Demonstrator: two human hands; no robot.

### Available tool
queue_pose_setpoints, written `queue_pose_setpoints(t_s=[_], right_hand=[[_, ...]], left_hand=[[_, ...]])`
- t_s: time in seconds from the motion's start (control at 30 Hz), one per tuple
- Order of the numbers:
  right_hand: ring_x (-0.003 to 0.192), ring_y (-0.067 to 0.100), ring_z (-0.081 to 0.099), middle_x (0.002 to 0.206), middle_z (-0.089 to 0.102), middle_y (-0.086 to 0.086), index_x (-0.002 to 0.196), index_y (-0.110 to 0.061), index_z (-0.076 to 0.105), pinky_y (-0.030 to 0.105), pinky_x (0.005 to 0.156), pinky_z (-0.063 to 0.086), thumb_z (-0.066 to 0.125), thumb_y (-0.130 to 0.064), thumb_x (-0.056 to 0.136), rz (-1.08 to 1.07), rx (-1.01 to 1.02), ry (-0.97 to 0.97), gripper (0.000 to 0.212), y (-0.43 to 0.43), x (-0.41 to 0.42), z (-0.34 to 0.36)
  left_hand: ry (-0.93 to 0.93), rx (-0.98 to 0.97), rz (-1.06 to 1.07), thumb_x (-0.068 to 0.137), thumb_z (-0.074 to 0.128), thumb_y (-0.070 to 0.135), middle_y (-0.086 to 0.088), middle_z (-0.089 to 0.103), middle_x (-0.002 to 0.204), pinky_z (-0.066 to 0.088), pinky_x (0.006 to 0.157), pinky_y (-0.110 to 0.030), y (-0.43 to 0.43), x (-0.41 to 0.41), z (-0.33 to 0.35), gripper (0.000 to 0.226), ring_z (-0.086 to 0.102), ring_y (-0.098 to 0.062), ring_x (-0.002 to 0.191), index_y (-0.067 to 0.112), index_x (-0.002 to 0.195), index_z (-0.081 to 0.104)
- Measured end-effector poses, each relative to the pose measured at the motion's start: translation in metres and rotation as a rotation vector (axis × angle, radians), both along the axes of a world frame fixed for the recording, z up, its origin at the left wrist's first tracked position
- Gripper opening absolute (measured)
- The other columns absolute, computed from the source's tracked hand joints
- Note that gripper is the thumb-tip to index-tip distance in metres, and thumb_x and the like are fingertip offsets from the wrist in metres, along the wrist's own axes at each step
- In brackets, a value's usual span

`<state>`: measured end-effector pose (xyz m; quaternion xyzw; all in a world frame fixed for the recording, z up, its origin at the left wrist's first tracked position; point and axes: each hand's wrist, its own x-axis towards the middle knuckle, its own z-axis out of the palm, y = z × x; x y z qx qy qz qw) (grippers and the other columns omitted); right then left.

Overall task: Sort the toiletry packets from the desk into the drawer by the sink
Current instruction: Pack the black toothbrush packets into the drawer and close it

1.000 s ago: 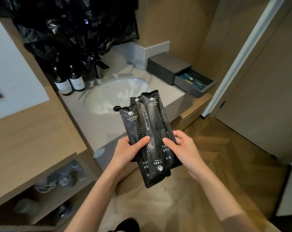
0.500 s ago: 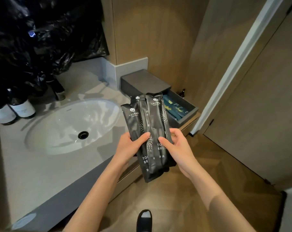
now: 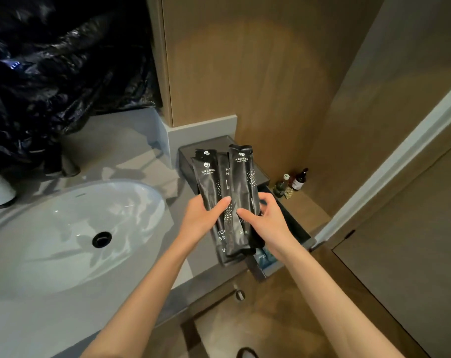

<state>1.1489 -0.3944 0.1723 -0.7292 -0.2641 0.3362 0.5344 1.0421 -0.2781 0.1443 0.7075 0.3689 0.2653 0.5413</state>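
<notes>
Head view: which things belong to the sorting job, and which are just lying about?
Job: black packets, held by left hand and right hand; open drawer; teal packets inside it.
Lying about: sink, small bottles on ledge, black plastic bag.

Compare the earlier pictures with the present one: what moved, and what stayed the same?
The black packets, carried by the left hand and right hand, moved forward with the person to just over the open drawer. Nothing was taken up or let go. Both hands still grip the bundle; the drawer stays open, teal packets inside.
</notes>
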Motion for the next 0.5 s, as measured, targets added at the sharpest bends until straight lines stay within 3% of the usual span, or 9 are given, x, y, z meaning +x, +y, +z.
queue_pose_setpoints(t_s=[0.07, 0.13, 0.2, 0.27, 0.33, 0.4, 0.43, 0.5], right_hand=[[0.089, 0.011, 0.065, 0.106, 0.066, 0.0, 0.118, -0.018, 0.047, 0.024, 0.076, 0.054, 0.074, -0.022, 0.081, 0.029, -0.006, 0.026, 0.045, 0.02, 0.026, -0.003], [0.07, -0.001, 0.063, 0.098, 0.065, -0.001, 0.117, -0.015, 0.047, 0.01, 0.058, 0.047, 0.072, -0.014, 0.084, 0.062, 0.006, 0.045, 0.042, 0.04, 0.054, -0.007], [0.06, -0.007, 0.06, 0.091, 0.061, -0.005, 0.115, -0.014, 0.046, 0.004, 0.05, 0.042, 0.07, -0.009, 0.085, 0.086, 0.011, 0.062, 0.038, 0.058, 0.079, -0.01], [0.065, -0.004, 0.059, 0.091, 0.062, -0.007, 0.112, -0.013, 0.045, 0.006, 0.052, 0.045, 0.069, -0.005, 0.085, 0.11, 0.0, 0.092, 0.037, 0.077, 0.102, -0.015], [0.073, 0.003, 0.062, 0.091, 0.065, -0.004, 0.113, -0.009, 0.046, 0.015, 0.061, 0.05, 0.069, -0.002, 0.084, 0.135, -0.026, 0.109, 0.038, 0.093, 0.12, -0.018], [0.072, 0.008, 0.064, 0.085, 0.065, -0.003, 0.116, -0.004, 0.046, 0.018, 0.061, 0.053, 0.069, 0.003, 0.082, 0.164, -0.046, 0.104, 0.042, 0.107, 0.138, -0.021], [0.069, 0.008, 0.063, 0.082, 0.064, -0.002, 0.116, -0.003, 0.046, 0.016, 0.057, 0.053, 0.069, 0.004, 0.081, 0.182, -0.055, 0.1, 0.043, 0.114, 0.146, -0.023], [0.066, 0.006, 0.062, 0.08, 0.064, -0.002, 0.114, -0.004, 0.045, 0.011, 0.051, 0.05, 0.069, 0.006, 0.08, 0.218, -0.063, 0.08, 0.043, 0.126, 0.16, -0.026]], left_hand=[[0.121, 0.077, 0.084, 0.074, 0.063, 0.061, -0.014, 0.065, 0.076, 0.05, 0.071, -0.041, 0.017, 0.023, -0.004, 0.063, 0.061, -0.023, 0.069, -0.002, 0.081, 0.06], [0.198, 0.15, 0.135, 0.076, 0.057, 0.064, -0.013, 0.056, 0.066, 0.047, 0.063, -0.039, 0.03, 0.045, -0.003, 0.063, 0.055, -0.023, 0.062, 0.001, 0.073, 0.055], [0.219, 0.192, 0.153, 0.076, 0.043, 0.072, -0.007, 0.064, 0.071, 0.05, 0.069, -0.037, 0.04, 0.064, -0.004, 0.066, 0.061, -0.02, 0.072, 0.009, 0.082, 0.063], [0.256, 0.168, 0.2, 0.08, 0.034, 0.073, -0.003, 0.061, 0.069, 0.047, 0.069, -0.035, 0.05, 0.078, -0.005, 0.071, 0.058, -0.018, 0.07, 0.007, 0.074, 0.059], [0.3, 0.126, 0.261, 0.09, 0.032, 0.065, -0.006, 0.044, 0.059, 0.037, 0.059, -0.034, 0.056, 0.09, -0.006, 0.067, 0.044, -0.017, 0.059, 0.005, 0.061, 0.04], [0.341, 0.12, 0.304, 0.097, 0.031, 0.051, -0.001, 0.037, 0.055, 0.033, 0.059, -0.037, 0.06, 0.097, -0.009, 0.056, 0.029, -0.006, 0.067, 0.013, 0.057, 0.032], [0.359, 0.122, 0.326, 0.099, 0.031, 0.046, 0.0, 0.04, 0.056, 0.034, 0.063, -0.038, 0.061, 0.098, -0.011, 0.054, 0.028, -0.003, 0.073, 0.015, 0.056, 0.035], [0.385, 0.104, 0.36, 0.101, 0.03, 0.04, -0.001, 0.06, 0.075, 0.042, 0.074, -0.035, 0.064, 0.096, -0.019, 0.049, 0.049, -0.013, 0.078, 0.019, 0.068, 0.06]])
